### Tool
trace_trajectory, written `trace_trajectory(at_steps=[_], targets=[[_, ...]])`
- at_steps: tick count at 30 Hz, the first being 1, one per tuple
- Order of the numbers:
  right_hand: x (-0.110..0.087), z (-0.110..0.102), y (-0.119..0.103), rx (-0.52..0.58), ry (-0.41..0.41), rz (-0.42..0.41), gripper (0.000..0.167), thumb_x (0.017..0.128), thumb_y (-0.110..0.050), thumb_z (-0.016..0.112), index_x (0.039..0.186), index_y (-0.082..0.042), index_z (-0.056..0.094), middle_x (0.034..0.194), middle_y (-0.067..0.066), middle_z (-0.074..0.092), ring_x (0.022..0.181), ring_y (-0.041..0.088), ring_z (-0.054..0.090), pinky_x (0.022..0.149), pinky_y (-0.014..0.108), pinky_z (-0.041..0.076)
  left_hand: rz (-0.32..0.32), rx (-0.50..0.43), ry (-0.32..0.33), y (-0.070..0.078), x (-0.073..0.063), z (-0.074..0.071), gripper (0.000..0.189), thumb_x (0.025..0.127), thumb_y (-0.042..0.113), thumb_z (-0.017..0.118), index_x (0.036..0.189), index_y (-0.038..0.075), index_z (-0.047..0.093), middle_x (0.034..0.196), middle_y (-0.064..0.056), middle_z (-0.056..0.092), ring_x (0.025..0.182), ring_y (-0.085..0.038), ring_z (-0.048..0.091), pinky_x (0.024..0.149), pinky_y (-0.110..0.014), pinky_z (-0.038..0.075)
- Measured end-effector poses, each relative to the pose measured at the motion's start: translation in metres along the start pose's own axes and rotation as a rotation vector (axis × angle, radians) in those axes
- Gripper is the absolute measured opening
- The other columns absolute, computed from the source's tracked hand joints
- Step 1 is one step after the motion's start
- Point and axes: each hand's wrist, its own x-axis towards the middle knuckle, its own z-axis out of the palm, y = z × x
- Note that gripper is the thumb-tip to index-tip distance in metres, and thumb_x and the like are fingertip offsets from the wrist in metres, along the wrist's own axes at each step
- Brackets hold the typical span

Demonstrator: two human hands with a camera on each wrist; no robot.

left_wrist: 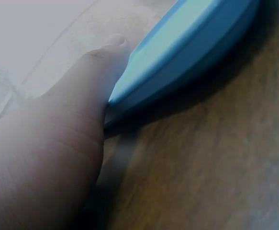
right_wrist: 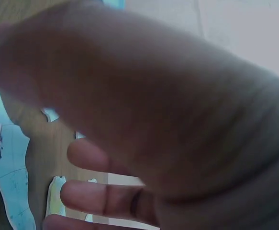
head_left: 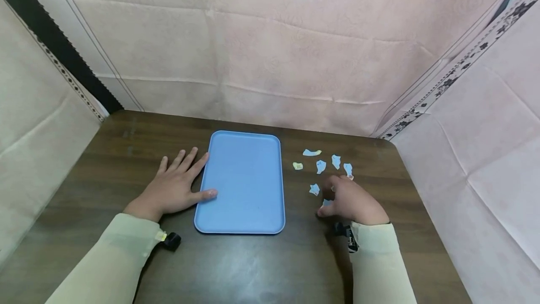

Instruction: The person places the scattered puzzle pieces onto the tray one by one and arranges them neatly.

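Note:
My left hand (head_left: 175,190) lies with fingers spread at the left side of a light blue tray (head_left: 242,186). Its thumb reaches over the tray's rim; the left wrist view shows that thumb against the tray edge. To the right of the tray, my right hand (head_left: 354,201) holds a small light blue puzzle piece (head_left: 326,203) between thumb and forefinger, partly covered by the hand. Close up in the right wrist view, the light blue piece (right_wrist: 7,163) shows a printed aeroplane, and the thumb hides the forefinger.
Several irregular pieces lie around the right hand, among them a yellow-green piece (head_left: 297,166), a long piece (head_left: 311,153) and a blue piece (head_left: 314,189). The brown table (head_left: 236,271) is bordered by pale cloth (head_left: 270,60) at the back and sides.

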Motion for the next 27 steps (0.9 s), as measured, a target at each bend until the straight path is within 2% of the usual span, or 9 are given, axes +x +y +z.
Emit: trace_trajectory(at_steps=[7, 13, 20, 27], targets=[[0.001, 0.002, 0.003, 0.022, -0.046, 0.026, 0.055, 0.084, -0.024, 0.098, 0.129, -0.006, 0.072, 0.121, 0.010, 0.076, 0.095, 0.024, 0.068, 0.086, 0.047, 0.061, 0.010, 0.000, -0.002, -0.001, 0.002, 0.003, 0.116, 0.095, 0.099, 0.046, 0.183, 0.034, 0.005, 0.192, -0.014, 0.001, 0.175, -0.054, 0.003, 0.132, -0.084, -0.004], [0.006, 0.004, 0.004, 0.016, -0.058, 0.026, 0.044, 0.087, -0.019, 0.096, 0.122, -0.006, 0.074, 0.117, 0.010, 0.075, 0.091, 0.024, 0.066, 0.081, 0.044, 0.060, 0.005, 0.005, 0.003, -0.002, 0.001, 0.002, 0.117, 0.095, 0.099, 0.047, 0.183, 0.033, 0.006, 0.192, -0.014, 0.002, 0.175, -0.053, 0.003, 0.132, -0.084, -0.005], [0.008, 0.006, 0.004, 0.037, -0.079, 0.035, 0.026, 0.090, -0.016, 0.093, 0.108, -0.011, 0.075, 0.103, 0.005, 0.072, 0.084, 0.023, 0.064, 0.071, 0.039, 0.056, 0.008, 0.011, 0.006, -0.002, 0.000, 0.001, 0.117, 0.095, 0.099, 0.045, 0.183, 0.033, 0.005, 0.191, -0.014, 0.004, 0.175, -0.053, 0.003, 0.132, -0.084, -0.005], [0.011, 0.010, 0.002, 0.008, -0.079, 0.025, 0.027, 0.087, -0.018, 0.094, 0.104, -0.011, 0.073, 0.094, 0.004, 0.070, 0.080, 0.023, 0.063, 0.069, 0.037, 0.053, 0.012, 0.013, 0.006, -0.002, -0.001, 0.003, 0.117, 0.095, 0.098, 0.046, 0.183, 0.033, 0.006, 0.191, -0.014, 0.006, 0.175, -0.053, 0.002, 0.132, -0.084, -0.005]])
